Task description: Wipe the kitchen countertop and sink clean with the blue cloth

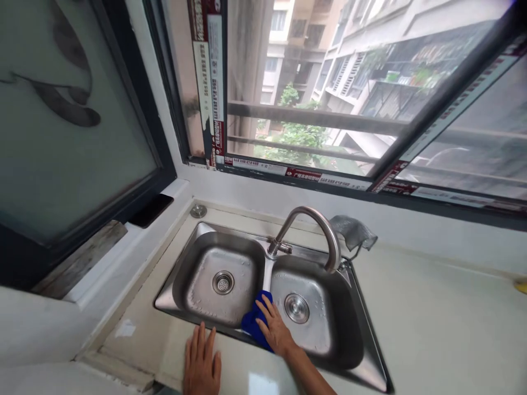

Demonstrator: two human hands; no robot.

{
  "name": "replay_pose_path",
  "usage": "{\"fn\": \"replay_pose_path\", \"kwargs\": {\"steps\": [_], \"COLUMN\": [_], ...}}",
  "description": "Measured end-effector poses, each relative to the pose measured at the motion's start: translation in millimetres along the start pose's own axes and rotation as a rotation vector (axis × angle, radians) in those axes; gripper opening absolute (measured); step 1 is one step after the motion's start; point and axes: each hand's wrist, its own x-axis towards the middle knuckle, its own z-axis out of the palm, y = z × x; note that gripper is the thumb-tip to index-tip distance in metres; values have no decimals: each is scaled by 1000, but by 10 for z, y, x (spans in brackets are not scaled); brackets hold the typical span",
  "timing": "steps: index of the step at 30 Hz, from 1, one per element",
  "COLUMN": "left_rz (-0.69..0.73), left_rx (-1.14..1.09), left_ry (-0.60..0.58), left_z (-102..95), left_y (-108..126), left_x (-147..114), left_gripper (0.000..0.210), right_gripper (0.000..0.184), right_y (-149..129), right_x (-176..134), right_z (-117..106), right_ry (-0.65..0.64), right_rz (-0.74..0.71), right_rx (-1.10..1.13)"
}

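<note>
Holding the blue cloth (pixel 251 322) from above with the right grip (pixel 277 330), fingers spread across rather than clenched; no telling about any fold pinched beneath. Bunched there at the front end of the divider (pixel 268 274), dipping into the left basin (pixel 206 269) and lapping over the front rim. For a good wipe, press evenly through the fingers, tuck in loose edges, and follow the curve of the steel from divider to rim in one smooth stroke. Better to gather stray drops into the cloth than to push them onto the table (pixel 444 307).

Palm down on the right, with the forearm (pixel 307 370) slanting in from the lower right; probably well set for drawing back toward the body. On the left, with the left grip (pixel 201 359) released, resting palm down on the table in front of the left basin, likely handy as a brace. Farther out, mind the faucet (pixel 319 215) arching over the right basin (pixel 317 323).
</note>
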Motion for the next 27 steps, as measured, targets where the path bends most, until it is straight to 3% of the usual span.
{"fn": "replay_pose_path", "kwargs": {"steps": [5,11,15,20,27], "left_rz": [-138,-109,-128,-123,-155], "left_rx": [127,207,233,238,225], "left_ry": [44,-16,-64,-77,-121], "left_z": [64,54,25,-21,-51], "left_y": [210,188,165,189,196], "left_x": [38,53,66,122,207], "left_gripper": [66,59,52,48,51], "right_gripper": [53,54,54,49,55], "right_y": [341,509,514,279,-103], "right_x": [431,1182,1399,1216,410], "right_z": [112,-77,-179,-181,-72], "right_ry": [74,167,185,201,70], "right_rz": [-42,-6,27,71,29], "right_rx": [136,73,67,71,133]}}
